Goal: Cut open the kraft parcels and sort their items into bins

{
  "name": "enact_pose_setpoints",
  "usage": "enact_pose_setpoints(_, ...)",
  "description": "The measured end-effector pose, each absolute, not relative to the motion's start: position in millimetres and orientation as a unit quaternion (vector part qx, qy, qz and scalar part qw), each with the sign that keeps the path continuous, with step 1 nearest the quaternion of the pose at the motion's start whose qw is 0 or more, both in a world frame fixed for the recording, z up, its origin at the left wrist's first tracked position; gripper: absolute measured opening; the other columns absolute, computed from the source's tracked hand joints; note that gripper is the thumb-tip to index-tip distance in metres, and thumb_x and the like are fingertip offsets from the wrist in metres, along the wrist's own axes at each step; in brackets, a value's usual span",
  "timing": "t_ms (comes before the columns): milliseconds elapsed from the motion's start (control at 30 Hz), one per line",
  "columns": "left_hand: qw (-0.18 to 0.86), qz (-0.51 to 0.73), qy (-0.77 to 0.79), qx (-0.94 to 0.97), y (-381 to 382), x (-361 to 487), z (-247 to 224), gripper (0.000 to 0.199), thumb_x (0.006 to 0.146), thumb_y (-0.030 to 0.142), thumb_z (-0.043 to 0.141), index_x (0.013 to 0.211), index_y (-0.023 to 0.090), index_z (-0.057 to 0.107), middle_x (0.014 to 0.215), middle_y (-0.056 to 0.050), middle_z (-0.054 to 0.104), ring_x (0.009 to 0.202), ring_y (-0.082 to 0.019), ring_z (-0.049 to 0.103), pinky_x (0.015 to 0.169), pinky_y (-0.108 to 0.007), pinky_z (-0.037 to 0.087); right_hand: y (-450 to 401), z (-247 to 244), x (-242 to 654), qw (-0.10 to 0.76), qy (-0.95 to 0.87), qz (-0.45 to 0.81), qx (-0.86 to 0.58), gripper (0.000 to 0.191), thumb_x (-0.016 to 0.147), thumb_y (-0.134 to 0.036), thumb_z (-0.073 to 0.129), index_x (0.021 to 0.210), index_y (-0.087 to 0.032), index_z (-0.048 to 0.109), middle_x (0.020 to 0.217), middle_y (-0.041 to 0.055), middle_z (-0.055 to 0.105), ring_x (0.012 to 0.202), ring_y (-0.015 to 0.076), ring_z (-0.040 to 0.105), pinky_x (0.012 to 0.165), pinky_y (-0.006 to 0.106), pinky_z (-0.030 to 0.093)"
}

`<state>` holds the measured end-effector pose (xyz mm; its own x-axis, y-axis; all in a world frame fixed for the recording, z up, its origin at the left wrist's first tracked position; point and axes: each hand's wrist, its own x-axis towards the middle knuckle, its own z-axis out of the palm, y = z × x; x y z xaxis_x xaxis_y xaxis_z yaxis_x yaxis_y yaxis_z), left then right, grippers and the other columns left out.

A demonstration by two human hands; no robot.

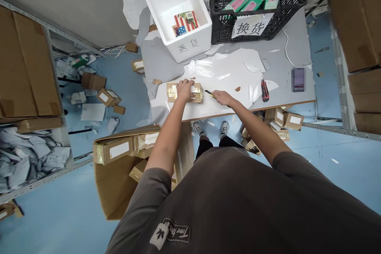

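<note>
A small cardboard box [172, 93] wrapped in clear tape lies near the table's front edge. My left hand [185, 90] rests on top of it, fingers bent over and gripping it. Just to the right, my right hand [222, 97] is closed around a utility knife [210, 94], black and yellow, whose tip points left toward the box without touching it. A second utility knife [264, 90], red and black, lies on the table farther right.
Behind stand a white foam bin [190, 49] with a colourful packet inside and a black crate [220, 27] holding green-and-pink boxes. A blurred purple item [298, 79] lies at right. A large open carton [114, 190] with parcels stands lower left; shelves [342, 75] flank the table.
</note>
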<state>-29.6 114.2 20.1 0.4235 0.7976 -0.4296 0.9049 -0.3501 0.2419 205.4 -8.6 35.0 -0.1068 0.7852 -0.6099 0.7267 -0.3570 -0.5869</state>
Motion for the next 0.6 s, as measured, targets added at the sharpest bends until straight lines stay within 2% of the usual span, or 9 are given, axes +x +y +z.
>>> enact_pose_setpoints(100,0.230,-0.117,0.535,0.805,116.5,-28.8,16.1,0.084,0.068,0.045,0.100,0.144,0.031,0.068,0.145,-0.012,0.064,0.142,-0.041,0.052,0.127,-0.057,0.039,-6.2,32.2,201.1,0.019,-0.585,0.451,-0.673,0.041,0.116,-0.053,0.044,0.115,-0.021,0.069,0.117,0.0132,0.078,0.105,0.0290,0.070,0.081,0.030,0.046)
enact_pose_setpoints(233,0.231,-0.087,0.523,0.816,109.5,-33.4,16.9,0.069,0.086,0.040,0.084,0.151,0.028,0.065,0.149,-0.014,0.064,0.146,-0.038,0.054,0.131,-0.058,0.033,-0.4,27.7,197.4,0.018,-0.607,0.431,-0.667,0.038,0.109,-0.056,0.059,0.123,-0.022,0.069,0.123,0.0129,0.078,0.107,0.0294,0.069,0.081,0.031,0.045)
enact_pose_setpoints(333,0.213,-0.078,0.507,0.832,95.3,-39.8,19.1,0.068,0.098,0.039,0.068,0.163,0.027,0.055,0.165,-0.015,0.056,0.161,-0.038,0.041,0.135,-0.061,0.026,3.4,22.3,196.3,0.019,-0.628,0.414,-0.659,0.035,0.107,-0.052,0.063,0.124,-0.022,0.067,0.127,0.0130,0.076,0.111,0.0304,0.067,0.085,0.032,0.046)
enact_pose_setpoints(467,0.190,-0.080,0.516,0.831,70.6,-46.4,18.6,0.077,0.101,0.055,0.064,0.170,0.028,0.044,0.181,-0.015,0.035,0.173,-0.037,0.019,0.136,-0.063,0.020,1.5,13.0,195.5,0.024,-0.644,0.384,-0.661,0.036,0.107,-0.051,0.063,0.128,-0.022,0.066,0.130,0.0144,0.073,0.117,0.0330,0.065,0.091,0.036,0.047)
enact_pose_setpoints(600,0.170,-0.087,0.540,0.820,53.0,-48.6,10.6,0.069,0.106,0.055,0.054,0.168,0.026,0.046,0.183,-0.015,0.031,0.174,-0.033,0.017,0.138,-0.060,0.015,-9.2,5.7,194.4,0.039,-0.672,0.344,-0.654,0.038,0.110,-0.053,0.059,0.130,-0.021,0.066,0.129,0.0159,0.071,0.121,0.0354,0.063,0.096,0.039,0.047)
